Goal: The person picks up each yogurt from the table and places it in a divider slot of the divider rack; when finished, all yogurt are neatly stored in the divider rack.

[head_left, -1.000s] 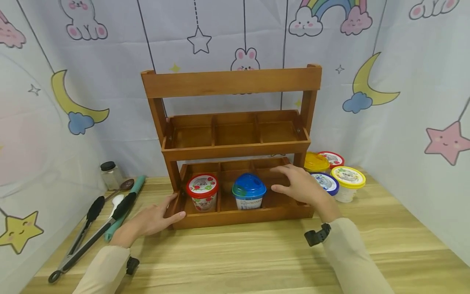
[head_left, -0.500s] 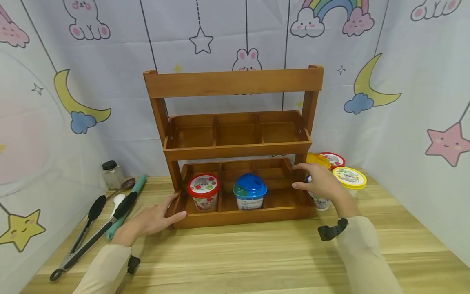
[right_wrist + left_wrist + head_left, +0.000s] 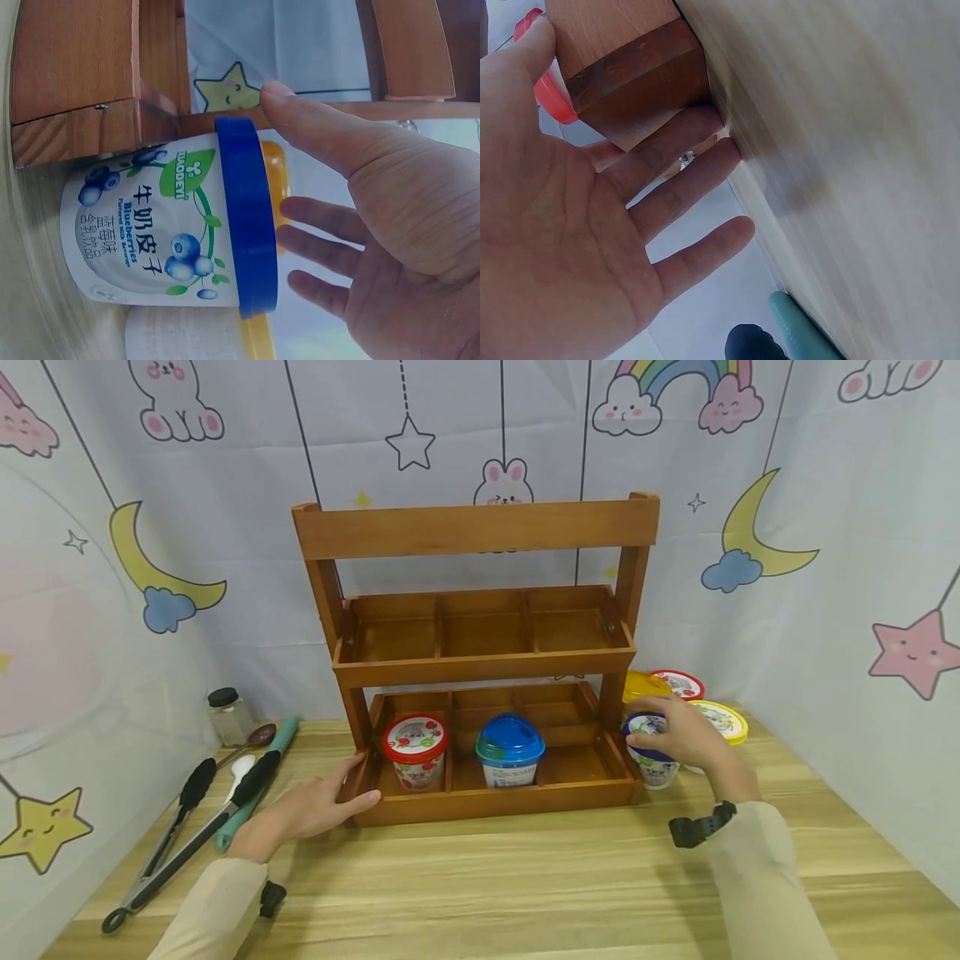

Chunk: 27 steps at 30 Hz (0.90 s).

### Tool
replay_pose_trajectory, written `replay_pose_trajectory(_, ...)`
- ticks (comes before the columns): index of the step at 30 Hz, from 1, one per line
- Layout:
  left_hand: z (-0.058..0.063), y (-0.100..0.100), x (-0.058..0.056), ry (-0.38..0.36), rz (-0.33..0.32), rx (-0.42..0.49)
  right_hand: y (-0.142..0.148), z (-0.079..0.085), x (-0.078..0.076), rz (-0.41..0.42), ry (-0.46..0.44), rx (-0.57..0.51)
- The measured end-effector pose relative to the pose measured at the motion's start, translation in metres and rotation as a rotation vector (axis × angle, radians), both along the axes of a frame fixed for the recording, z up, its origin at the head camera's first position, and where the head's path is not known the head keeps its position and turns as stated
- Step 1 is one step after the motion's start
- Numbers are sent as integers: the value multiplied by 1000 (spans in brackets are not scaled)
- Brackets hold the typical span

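Note:
My left hand (image 3: 303, 810) rests at the lower left corner of a two-tier wooden shelf (image 3: 483, 669), thumb at the front edge, fingers fairly straight along the side. Beyond the shelf's right end, my right hand (image 3: 686, 737) hovers over a white cup (image 3: 157, 225) with a blue lid and a blueberry print. In the right wrist view, its thumb and loosely spread fingers stand a little apart from that lid (image 3: 247, 217). A red-lidded cup (image 3: 416, 739) sits in the lower tier's left compartment, and a blue dome-lidded cup (image 3: 510, 743) in its middle one.
Behind the right hand stand a yellow dome-lidded container (image 3: 647, 685), a red-lidded cup (image 3: 681, 683) and a yellow-lidded cup (image 3: 722, 720). At left lie black-tipped tongs (image 3: 191, 852), a teal-handled utensil (image 3: 281, 739), a white spoon (image 3: 242, 768) and a black-capped jar (image 3: 228, 718).
My right hand has moved right, from over the lower tier's right compartment to the blue-lidded cup outside the shelf. The left hand stays at the shelf corner.

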<state>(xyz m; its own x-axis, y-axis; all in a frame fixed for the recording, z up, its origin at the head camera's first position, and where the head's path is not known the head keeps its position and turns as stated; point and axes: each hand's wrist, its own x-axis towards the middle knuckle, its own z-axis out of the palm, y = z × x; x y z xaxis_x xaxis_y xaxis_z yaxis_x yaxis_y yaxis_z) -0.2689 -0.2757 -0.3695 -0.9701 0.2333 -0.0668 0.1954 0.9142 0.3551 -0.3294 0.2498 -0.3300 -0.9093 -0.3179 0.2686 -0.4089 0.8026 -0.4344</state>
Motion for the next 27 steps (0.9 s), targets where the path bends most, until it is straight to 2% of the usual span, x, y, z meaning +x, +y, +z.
replay_pose_trajectory(17, -2, 0, -1, -13, -4, 22, 11, -3, 5, 1, -48, 39)
replay_pose_trajectory(27, -1, -1, 0, -10, -1, 24, 12, -3, 4, 18, -43, 128)
